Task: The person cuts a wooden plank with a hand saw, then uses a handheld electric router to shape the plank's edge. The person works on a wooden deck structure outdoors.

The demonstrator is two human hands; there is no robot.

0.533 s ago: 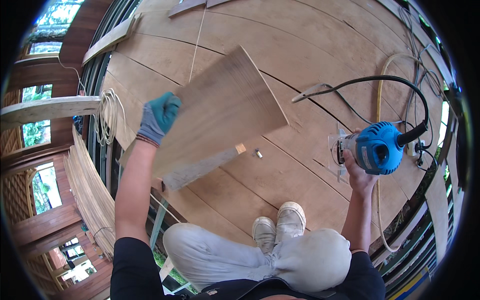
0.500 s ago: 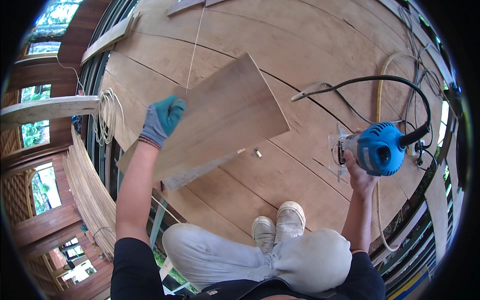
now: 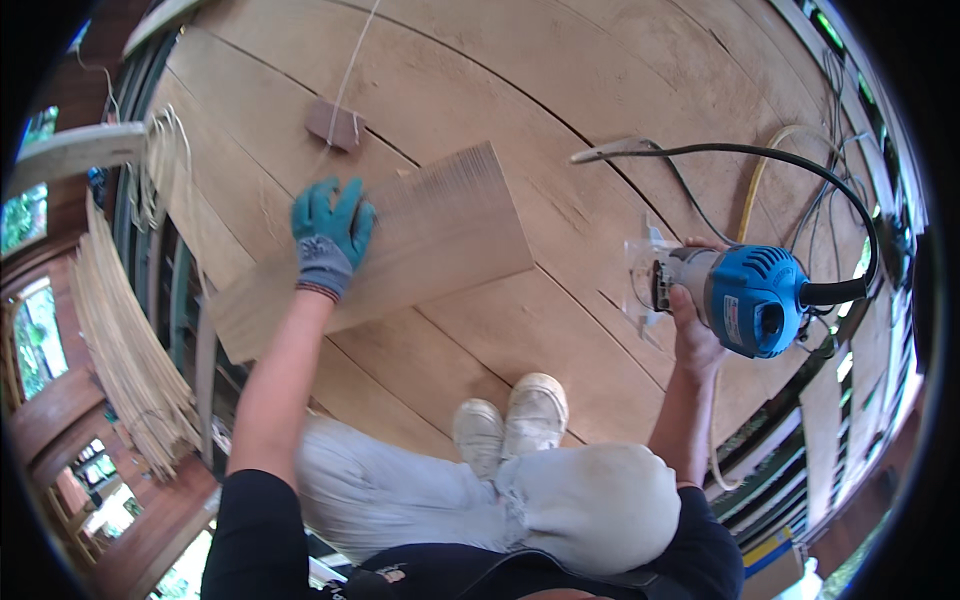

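Observation:
My left hand (image 3: 332,232), in a grey and teal work glove, is open with its fingers spread at the far edge of a wide brown wooden board (image 3: 450,220). I cannot tell whether the palm presses on it. My bare right hand (image 3: 695,325) is closed around the grey body of a blue trim router (image 3: 755,300). The tool is tipped on its side, its clear base plate (image 3: 645,282) facing left, apart from the board. Past my left fingertips lies a small dark wood block (image 3: 335,124), with a thin pale string running over it.
A black power cord (image 3: 780,152) arcs from the router over the plank floor (image 3: 600,90). More cables and a yellow hose (image 3: 748,200) lie at the right by the slatted edge. Stacked thin boards (image 3: 125,320) and a coiled pale rope (image 3: 165,165) are at the left. My shoes (image 3: 510,420) stand near.
My left hand has gone from a fist to spread fingers. The wood block now shows beyond it. The view has shifted, and my right hand still holds the router.

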